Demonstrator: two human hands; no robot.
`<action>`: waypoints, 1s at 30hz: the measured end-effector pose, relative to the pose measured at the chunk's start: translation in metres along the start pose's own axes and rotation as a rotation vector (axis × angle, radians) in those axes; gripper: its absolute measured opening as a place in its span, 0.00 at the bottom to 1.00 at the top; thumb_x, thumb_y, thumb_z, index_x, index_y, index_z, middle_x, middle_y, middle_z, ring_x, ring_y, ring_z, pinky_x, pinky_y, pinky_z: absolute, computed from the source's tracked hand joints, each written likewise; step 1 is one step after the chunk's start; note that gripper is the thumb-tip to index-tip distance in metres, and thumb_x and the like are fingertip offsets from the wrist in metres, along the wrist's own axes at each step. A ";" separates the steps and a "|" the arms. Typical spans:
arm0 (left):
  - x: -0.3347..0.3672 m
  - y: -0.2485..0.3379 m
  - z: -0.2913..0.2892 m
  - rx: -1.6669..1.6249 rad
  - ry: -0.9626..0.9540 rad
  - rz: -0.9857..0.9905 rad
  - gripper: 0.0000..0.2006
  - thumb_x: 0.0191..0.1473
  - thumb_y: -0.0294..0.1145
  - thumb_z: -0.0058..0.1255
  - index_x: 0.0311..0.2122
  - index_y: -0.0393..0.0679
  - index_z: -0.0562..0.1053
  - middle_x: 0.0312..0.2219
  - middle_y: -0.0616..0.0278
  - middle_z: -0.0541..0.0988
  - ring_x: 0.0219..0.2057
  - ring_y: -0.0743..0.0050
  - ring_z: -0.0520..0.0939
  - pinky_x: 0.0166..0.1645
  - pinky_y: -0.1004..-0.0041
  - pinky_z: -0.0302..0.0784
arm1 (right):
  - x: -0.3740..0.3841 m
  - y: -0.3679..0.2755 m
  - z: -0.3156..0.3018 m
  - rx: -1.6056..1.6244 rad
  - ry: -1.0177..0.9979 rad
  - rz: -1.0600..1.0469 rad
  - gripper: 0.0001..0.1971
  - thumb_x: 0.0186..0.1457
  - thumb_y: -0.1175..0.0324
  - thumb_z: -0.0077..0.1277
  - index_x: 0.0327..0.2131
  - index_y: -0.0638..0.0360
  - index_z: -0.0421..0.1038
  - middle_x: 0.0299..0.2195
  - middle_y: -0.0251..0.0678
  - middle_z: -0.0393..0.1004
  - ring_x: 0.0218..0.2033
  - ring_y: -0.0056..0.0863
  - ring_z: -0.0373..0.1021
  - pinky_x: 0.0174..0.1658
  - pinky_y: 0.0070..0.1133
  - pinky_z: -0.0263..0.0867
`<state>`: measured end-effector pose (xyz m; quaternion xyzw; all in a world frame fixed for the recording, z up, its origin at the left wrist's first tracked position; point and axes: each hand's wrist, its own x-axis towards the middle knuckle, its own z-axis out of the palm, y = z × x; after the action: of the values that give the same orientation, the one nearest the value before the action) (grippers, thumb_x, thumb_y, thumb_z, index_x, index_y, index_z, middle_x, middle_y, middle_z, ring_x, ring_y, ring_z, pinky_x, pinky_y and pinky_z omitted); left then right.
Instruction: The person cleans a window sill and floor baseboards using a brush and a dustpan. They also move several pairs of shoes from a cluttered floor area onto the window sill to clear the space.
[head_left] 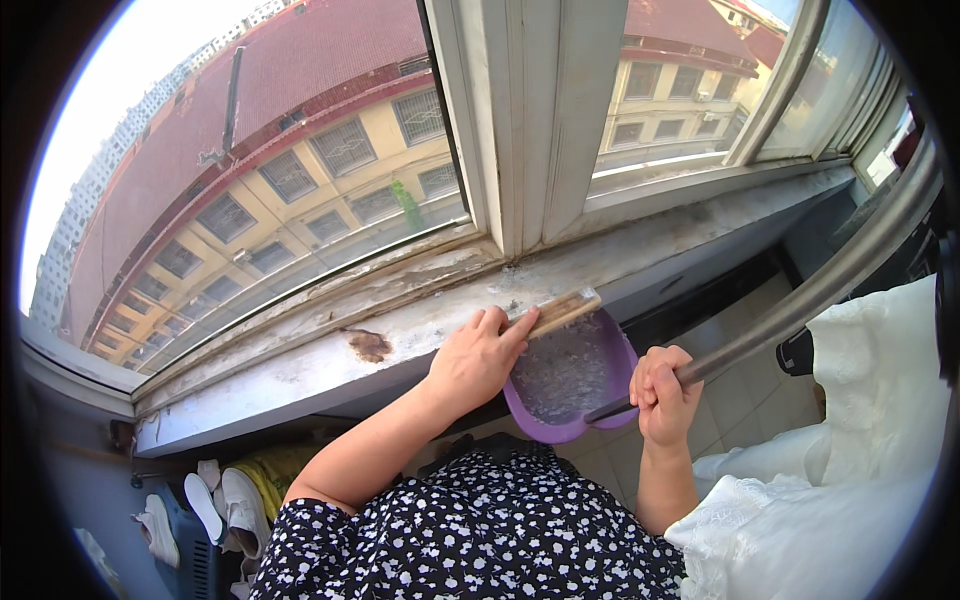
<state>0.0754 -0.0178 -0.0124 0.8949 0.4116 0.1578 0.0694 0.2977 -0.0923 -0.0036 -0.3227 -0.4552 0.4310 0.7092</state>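
My left hand [478,355] reaches over the windowsill [440,315], its fingers closed on what looks like a wooden scrubbing brush [565,312]. The brush is flat and tan with a pale end; its underside is hidden. It lies at the sill's front edge, partly above a purple basin [518,405]. Cloudy grey water with froth fills the basin. Right of the basin, my right hand [663,395] is closed in a fist around a grey metal pole [770,328]. The pole's dark lower end reaches the basin's near rim.
A dark stain [370,345] and flaking paint mark the sill below the window frame [525,130]. White lacy fabric [870,400] hangs at the right. At lower left, white shoes [243,510] rest by a blue crate [185,550]. Tiled floor [745,395] shows behind the pole.
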 end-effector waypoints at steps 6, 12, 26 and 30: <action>0.053 -0.016 0.001 0.150 0.051 -0.040 0.20 0.54 0.34 0.45 0.53 0.46 0.65 0.32 0.54 0.70 0.36 0.58 0.73 0.38 0.65 0.72 | 0.011 -0.009 -0.015 -0.030 -0.010 0.030 0.14 0.55 0.70 0.43 0.17 0.56 0.57 0.12 0.26 0.56 0.10 0.12 0.51 0.13 0.13 0.52; 0.053 0.012 0.020 0.009 -0.103 -0.022 0.18 0.56 0.36 0.43 0.52 0.49 0.67 0.33 0.54 0.71 0.36 0.56 0.74 0.39 0.64 0.72 | 0.019 -0.012 -0.050 0.006 -0.010 0.093 0.10 0.54 0.70 0.48 0.21 0.60 0.63 0.15 0.26 0.59 0.12 0.11 0.54 0.15 0.12 0.54; 0.060 0.034 0.027 -0.078 -0.066 -0.058 0.21 0.52 0.34 0.47 0.53 0.49 0.66 0.32 0.57 0.70 0.35 0.59 0.74 0.37 0.65 0.73 | 0.044 -0.007 -0.069 -0.082 0.010 0.076 0.13 0.54 0.70 0.44 0.17 0.57 0.58 0.12 0.27 0.57 0.11 0.13 0.53 0.14 0.13 0.54; 0.069 0.028 0.026 -0.059 -0.089 -0.050 0.21 0.52 0.35 0.47 0.53 0.49 0.66 0.32 0.56 0.69 0.33 0.58 0.74 0.35 0.65 0.73 | 0.052 -0.002 -0.069 -0.082 0.034 0.081 0.12 0.54 0.71 0.43 0.18 0.57 0.58 0.12 0.27 0.57 0.11 0.13 0.53 0.14 0.13 0.53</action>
<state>0.1463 0.0164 -0.0144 0.8881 0.4254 0.1281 0.1177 0.3732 -0.0506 -0.0088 -0.3768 -0.4471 0.4347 0.6850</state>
